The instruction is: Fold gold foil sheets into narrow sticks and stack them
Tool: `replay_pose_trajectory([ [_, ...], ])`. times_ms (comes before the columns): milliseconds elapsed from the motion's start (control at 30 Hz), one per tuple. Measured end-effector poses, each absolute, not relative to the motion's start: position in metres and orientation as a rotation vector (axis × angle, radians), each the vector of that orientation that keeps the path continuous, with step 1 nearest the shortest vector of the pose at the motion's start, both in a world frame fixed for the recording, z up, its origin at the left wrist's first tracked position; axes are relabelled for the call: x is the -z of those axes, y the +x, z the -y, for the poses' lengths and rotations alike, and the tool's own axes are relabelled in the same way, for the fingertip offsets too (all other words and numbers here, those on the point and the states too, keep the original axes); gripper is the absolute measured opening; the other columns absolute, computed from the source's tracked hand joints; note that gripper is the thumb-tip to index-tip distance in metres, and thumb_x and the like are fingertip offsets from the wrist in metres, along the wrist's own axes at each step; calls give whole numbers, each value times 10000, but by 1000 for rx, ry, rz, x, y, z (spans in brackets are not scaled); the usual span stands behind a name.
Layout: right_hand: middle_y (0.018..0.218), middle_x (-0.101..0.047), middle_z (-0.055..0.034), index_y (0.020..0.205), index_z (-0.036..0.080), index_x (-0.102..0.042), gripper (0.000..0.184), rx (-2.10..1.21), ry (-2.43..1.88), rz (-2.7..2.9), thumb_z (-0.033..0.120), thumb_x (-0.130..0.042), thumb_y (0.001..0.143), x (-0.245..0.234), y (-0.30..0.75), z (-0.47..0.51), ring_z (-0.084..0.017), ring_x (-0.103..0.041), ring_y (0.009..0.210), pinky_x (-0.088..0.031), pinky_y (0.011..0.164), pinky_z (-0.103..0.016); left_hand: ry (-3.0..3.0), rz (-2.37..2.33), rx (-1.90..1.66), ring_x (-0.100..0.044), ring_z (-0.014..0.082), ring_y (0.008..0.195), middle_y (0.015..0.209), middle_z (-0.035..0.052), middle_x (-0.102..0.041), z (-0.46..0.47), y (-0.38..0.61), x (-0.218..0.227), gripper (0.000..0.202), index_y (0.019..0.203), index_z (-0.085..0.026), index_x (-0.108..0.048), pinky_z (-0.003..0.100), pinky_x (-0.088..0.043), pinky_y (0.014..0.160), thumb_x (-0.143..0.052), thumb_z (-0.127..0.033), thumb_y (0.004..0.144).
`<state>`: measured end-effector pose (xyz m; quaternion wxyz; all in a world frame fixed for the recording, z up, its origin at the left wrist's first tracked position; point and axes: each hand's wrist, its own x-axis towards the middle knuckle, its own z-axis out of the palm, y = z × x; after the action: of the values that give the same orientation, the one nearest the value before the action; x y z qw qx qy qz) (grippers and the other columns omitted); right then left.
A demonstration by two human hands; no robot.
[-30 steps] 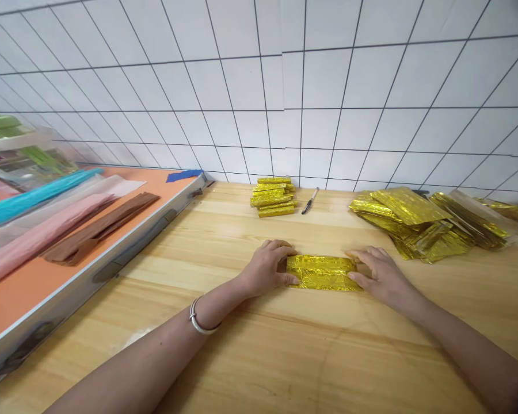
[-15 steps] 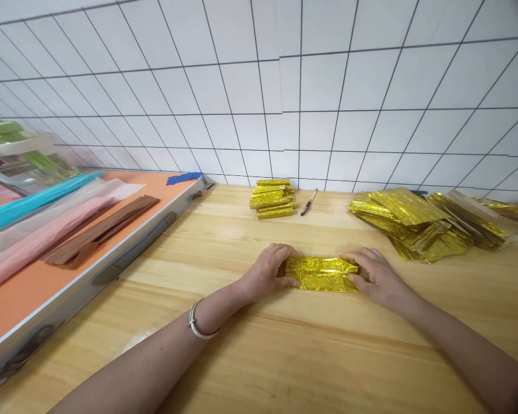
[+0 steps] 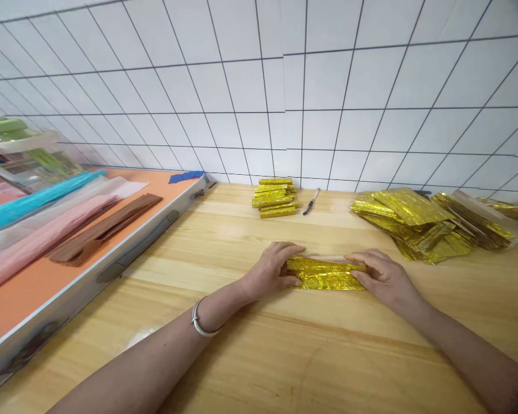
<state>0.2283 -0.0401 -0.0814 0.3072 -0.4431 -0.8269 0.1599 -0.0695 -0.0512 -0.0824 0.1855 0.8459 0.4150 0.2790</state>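
Note:
A sheet of shiny gold foil paper (image 3: pixel 326 275) lies across the wooden table in front of me, its far edge lifted and curled over. My left hand (image 3: pixel 271 269) grips its left end between thumb and fingers. At the right end, my right hand (image 3: pixel 382 275) pinches the foil the same way. Behind the hands, a small stack of rolled gold foil tubes (image 3: pixel 275 198) sits near the wall. To the right is a loose heap of flat gold foil sheets (image 3: pixel 410 221).
A pen (image 3: pixel 311 202) lies beside the rolled tubes. On the left, an orange-topped raised board (image 3: pixel 129 230) carries brown crepe paper (image 3: pixel 106 230), pink paper (image 3: pixel 56 236) and a turquoise strip (image 3: pixel 38 198). A green-lidded clear container (image 3: pixel 8 135) stands at the far left. The tiled wall (image 3: pixel 242 86) closes the back.
The far edge of the foil sheet has been raised and bent, with its right corner lifted by my right hand. Both hands keep their hold, and the view has shifted slightly.

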Motion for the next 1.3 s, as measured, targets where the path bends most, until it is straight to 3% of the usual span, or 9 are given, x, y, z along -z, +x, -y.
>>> replay_pose_trajectory([
  [200,882,-592,-35,935,250,-650,145,-494,-1083,2093,240,-548,831,74,224,47,-177,-570,825,-459,742,-310,2429,-1196,-812,-467,236,1055,1140,93,-506,54,-68,77,581,1218,-230,-472,390,-409,919,-713,-354,703],
  [333,867,-556,-33,929,255,-638,141,-483,-1044,2049,209,-542,837,69,222,54,-161,-558,797,-452,709,-296,2535,-1233,-831,-475,213,953,1004,73,-541,56,-65,73,344,1028,-199,-550,367,-399,847,-673,-335,737],
  [500,904,-534,-33,957,260,-622,208,-438,-979,2088,140,-528,815,65,228,55,-169,-543,860,-431,763,-311,2804,-1153,-845,-457,185,952,988,49,-566,61,-63,69,74,891,-207,-581,355,-331,853,-548,-247,839],
  [767,937,-574,-45,845,223,-612,187,-652,-693,2400,72,-548,756,49,233,48,-177,-535,904,-431,802,-329,3060,-830,-497,-491,151,917,970,35,-608,71,-66,48,185,934,-202,-579,343,-305,856,-395,-182,925],
  [1000,858,-639,-49,857,202,-626,87,-917,-659,2545,168,-559,815,50,237,44,-159,-575,837,-434,786,-317,2952,-795,-174,-532,156,838,848,39,-605,78,-65,30,171,882,-181,-578,273,-367,744,-410,-188,917],
  [1133,853,-642,-55,838,197,-643,96,-956,-711,2570,240,-557,836,49,235,44,-163,-571,830,-426,783,-320,2756,-868,-179,-554,165,851,875,38,-605,82,-65,26,133,914,-190,-599,260,-405,760,-495,-261,872],
  [1300,763,-604,-35,800,185,-639,202,-987,-973,2452,320,-502,863,51,230,49,-149,-546,739,-422,656,-268,2558,-1034,-310,-562,155,822,862,44,-603,82,-60,32,180,854,-187,-632,243,-431,730,-468,-255,878],
])
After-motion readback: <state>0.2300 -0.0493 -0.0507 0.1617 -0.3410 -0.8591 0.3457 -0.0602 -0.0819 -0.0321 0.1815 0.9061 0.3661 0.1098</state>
